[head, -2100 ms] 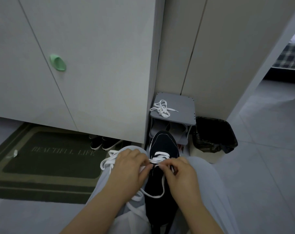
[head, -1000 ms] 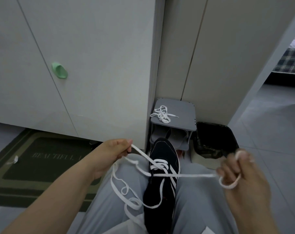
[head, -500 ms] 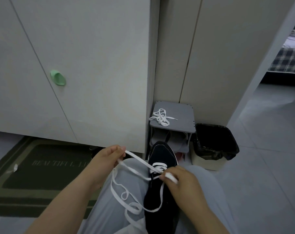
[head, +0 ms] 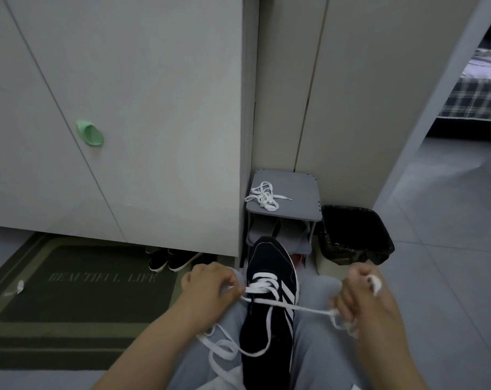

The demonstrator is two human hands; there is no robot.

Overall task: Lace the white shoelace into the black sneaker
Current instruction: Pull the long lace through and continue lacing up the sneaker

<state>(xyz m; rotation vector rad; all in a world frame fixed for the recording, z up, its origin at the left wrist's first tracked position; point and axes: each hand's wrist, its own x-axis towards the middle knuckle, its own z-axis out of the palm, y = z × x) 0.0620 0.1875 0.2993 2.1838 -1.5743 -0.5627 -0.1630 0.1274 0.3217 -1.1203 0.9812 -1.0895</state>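
Both left hand (head: 207,291) and right hand (head: 363,304) grip white shoelace (head: 309,308) across black sneaker (head: 269,257).

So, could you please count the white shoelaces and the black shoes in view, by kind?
White shoelaces: 2, the white shoelace being threaded and a spare shoelace on the grey shoe rack.
Black shoes: 3, the black sneaker being laced and two black shoes under the cabinet.
Total: 5.

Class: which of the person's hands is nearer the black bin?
Right. The right hand, gripping the white shoelace, is in front of the black bin; the left hand is across the black sneaker from it.
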